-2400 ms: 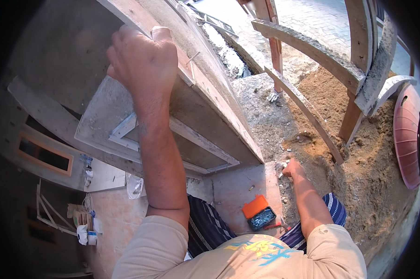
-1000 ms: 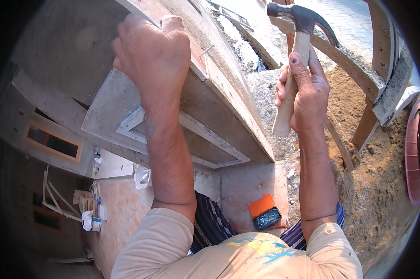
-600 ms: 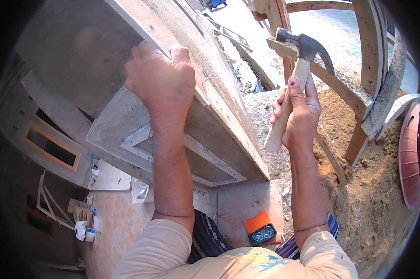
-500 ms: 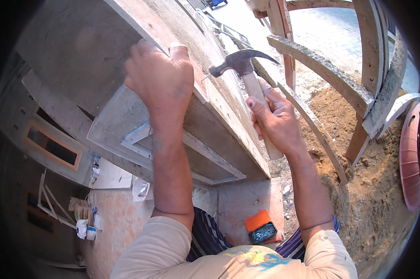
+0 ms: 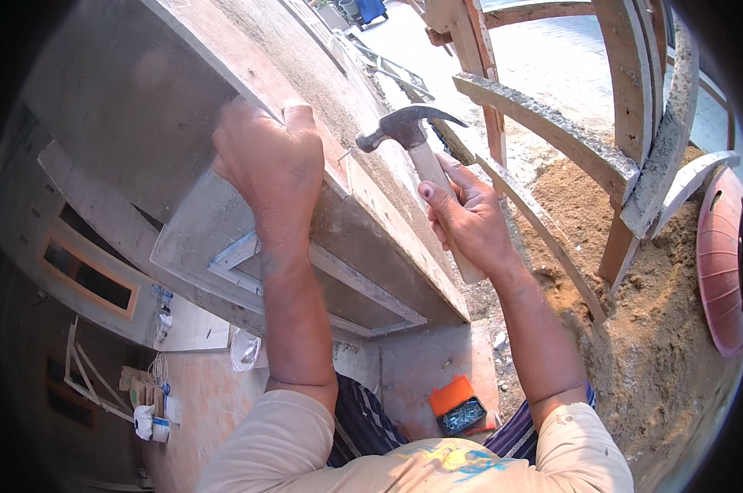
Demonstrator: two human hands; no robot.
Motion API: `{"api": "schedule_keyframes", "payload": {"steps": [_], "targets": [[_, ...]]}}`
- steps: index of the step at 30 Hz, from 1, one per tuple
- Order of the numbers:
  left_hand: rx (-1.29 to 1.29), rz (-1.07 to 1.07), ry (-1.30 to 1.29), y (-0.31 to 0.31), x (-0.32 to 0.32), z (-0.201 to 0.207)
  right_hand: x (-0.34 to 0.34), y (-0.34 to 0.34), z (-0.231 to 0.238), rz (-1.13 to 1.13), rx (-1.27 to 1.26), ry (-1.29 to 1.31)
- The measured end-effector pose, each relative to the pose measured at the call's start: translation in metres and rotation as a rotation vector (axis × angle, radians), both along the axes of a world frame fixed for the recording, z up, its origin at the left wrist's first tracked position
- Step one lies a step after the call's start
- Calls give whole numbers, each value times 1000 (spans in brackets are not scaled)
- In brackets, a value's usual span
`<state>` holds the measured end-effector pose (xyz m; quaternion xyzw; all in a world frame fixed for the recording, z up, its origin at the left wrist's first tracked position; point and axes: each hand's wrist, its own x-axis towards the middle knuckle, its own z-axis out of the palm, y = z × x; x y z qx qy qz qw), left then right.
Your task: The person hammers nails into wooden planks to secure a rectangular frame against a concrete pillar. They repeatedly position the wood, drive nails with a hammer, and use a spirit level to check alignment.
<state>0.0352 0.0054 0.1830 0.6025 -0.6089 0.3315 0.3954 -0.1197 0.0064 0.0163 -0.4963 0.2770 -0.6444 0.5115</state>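
My left hand [image 5: 271,168] grips the long wooden board [image 5: 413,261] along the wall's edge, thumb on top and fingers curled round its near side. My right hand [image 5: 473,218] is wrapped round the pale wooden handle of a claw hammer [image 5: 404,127]. Its dark head is raised just above the board, to the right of my left hand, with the claw pointing right. A thin nail [image 5: 344,158] stands up from the board close to the hammer's striking face. The fingertips of my left hand are partly hidden.
An open orange-lidded box [image 5: 460,412] of nails or screws lies between my legs. Curved wooden frame pieces [image 5: 552,131] stand at the right, over sandy ground [image 5: 626,353]. A reddish round pan [image 5: 721,263] is at the far right. White buckets [image 5: 159,429] sit lower left.
The whole view has shifted a little, so the scene sits slightly further left. The hammer stays raised near the nail, and my left hand keeps its hold on the board.
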Motion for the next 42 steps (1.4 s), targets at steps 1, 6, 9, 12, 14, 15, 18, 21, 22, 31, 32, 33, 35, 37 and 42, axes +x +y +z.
{"api": "schedule_keyframes", "payload": {"steps": [1,6,9,12,14,15,18,21,22,31,32,33,35,37,42], "targets": [[13,33,12,3,1,1,0,0,2,-31,-12,1],[-11,-49,23,-1,3,2,8,-1,1,-107,0,-367],[-20,-42,-9,-2,4,2,3,-3,-3,104,3,83],[-51,-51,-29,0,5,3,-5,-2,-2,-34,-12,14],[-39,-48,-16,0,8,0,2,-1,0,-121,13,-274],[-27,-42,-8,-2,9,0,7,-2,2,-164,27,-418],[-45,-36,-28,-6,6,0,21,1,-3,-2,-22,-194],[-38,-35,-19,-3,7,-1,12,3,-5,57,29,-48],[-34,-32,-4,-2,10,-1,12,6,-3,4,23,-107],[-79,-43,-60,-7,12,-2,8,0,-2,99,7,51],[-79,-32,-65,-6,12,-1,10,2,-2,40,21,-75],[-78,-21,-69,-5,11,-1,15,6,-1,-19,34,-200],[-74,-11,-65,-4,11,-1,25,10,-1,-87,-9,-253],[-66,-21,-57,-7,9,-1,32,5,-12,-90,-78,-112],[-86,18,-92,-4,17,-2,21,11,1,27,20,-204]]}}
